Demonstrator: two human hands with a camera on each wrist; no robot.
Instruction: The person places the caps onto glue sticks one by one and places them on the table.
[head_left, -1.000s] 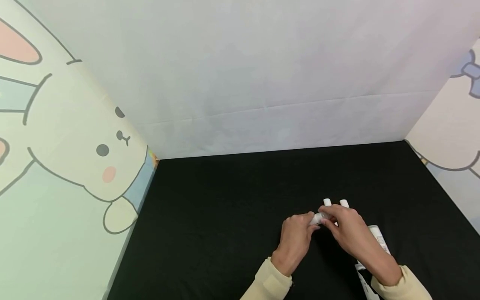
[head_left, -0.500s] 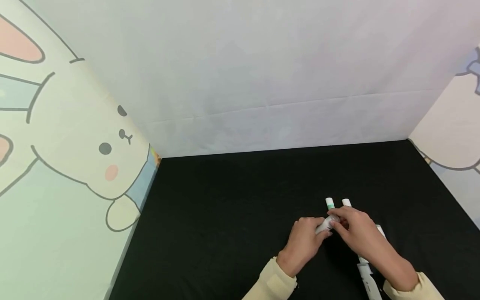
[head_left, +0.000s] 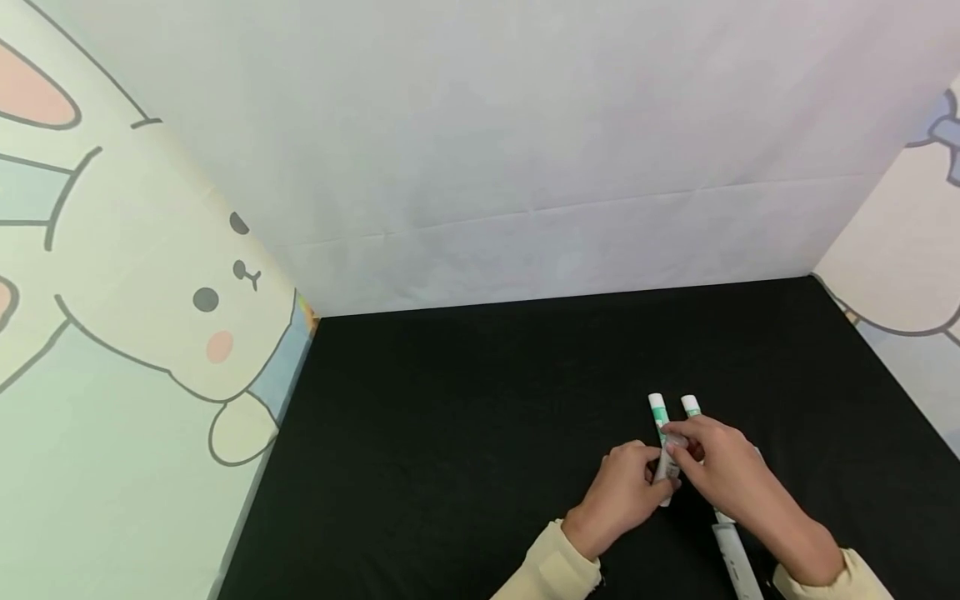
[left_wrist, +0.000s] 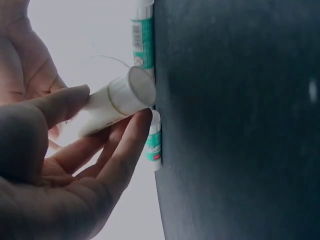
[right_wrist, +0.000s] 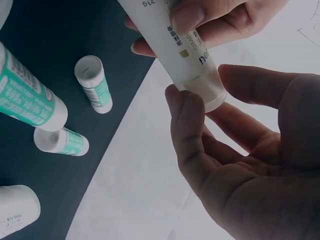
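Observation:
A white glue stick [head_left: 670, 465] with dark print is held between both hands over the black table. My left hand [head_left: 626, 489] grips its body; in the left wrist view, the round end of the glue stick [left_wrist: 122, 95] shows past the thumb and fingers. My right hand [head_left: 723, 458] pinches the ribbed, clear-looking cap end, plain in the right wrist view, where the right fingers [right_wrist: 187, 117] lie around the cap. Close behind the hands lie two green-and-white glue sticks, the left one [head_left: 657, 410] and the right one [head_left: 691, 405], partly hidden by the right hand.
Another white glue stick [head_left: 735, 557] lies beneath the right forearm. The right wrist view has a large green-and-white glue stick [right_wrist: 30, 95] at its left edge. The black table [head_left: 465, 433] backs onto a pale wall [head_left: 525, 150], with cartoon-printed panels at both sides.
Both hands have shifted rightward with the white glue stick. It has turned from slanting to nearly upright in the head view. More of the left green-and-white glue stick shows.

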